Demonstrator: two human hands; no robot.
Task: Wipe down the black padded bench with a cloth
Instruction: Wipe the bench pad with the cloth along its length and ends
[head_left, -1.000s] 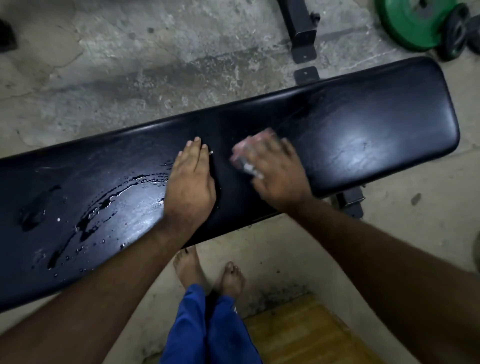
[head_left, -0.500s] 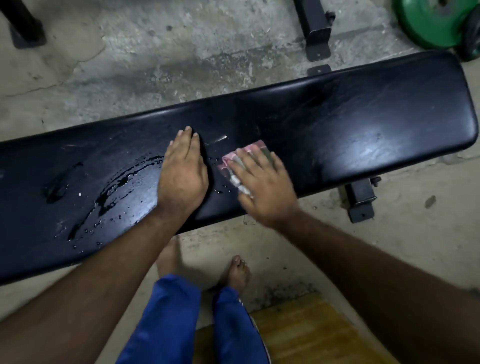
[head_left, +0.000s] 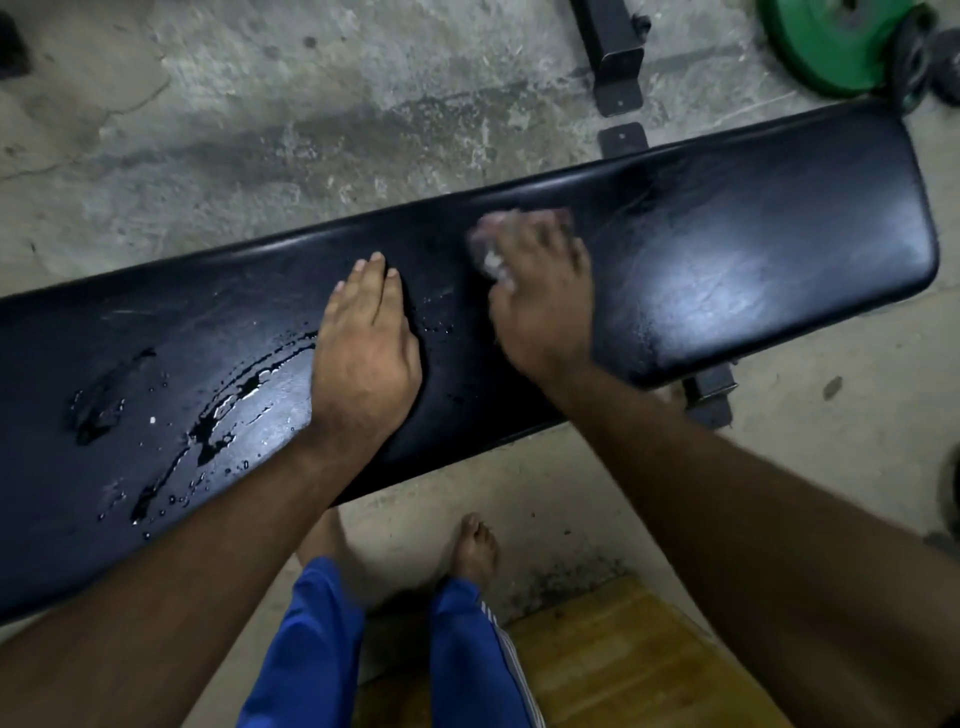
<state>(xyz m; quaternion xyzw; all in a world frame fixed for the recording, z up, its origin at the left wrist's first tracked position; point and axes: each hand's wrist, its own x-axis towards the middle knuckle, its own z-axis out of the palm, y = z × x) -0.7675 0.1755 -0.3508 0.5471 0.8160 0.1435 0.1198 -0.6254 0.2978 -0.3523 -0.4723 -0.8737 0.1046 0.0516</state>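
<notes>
The black padded bench (head_left: 753, 249) runs across the view from lower left to upper right. My left hand (head_left: 363, 353) lies flat on its middle, palm down, fingers together, holding nothing. To its right my right hand (head_left: 545, 301) presses a pinkish-white cloth (head_left: 488, 249) onto the padding near the bench's far edge; the cloth is blurred and mostly hidden under my fingers. A streak of water (head_left: 228, 405) and droplets lie on the bench left of my left hand.
A green weight plate (head_left: 831, 47) and dark plates lie on the concrete floor at the top right. A black metal frame foot (head_left: 613, 62) stands beyond the bench. A wooden platform (head_left: 623, 665) sits by my bare feet and blue trousers (head_left: 311, 649).
My right hand has slid the cloth away from me, from the near middle of the padding toward the far edge. My left hand has stayed flat in the same spot.
</notes>
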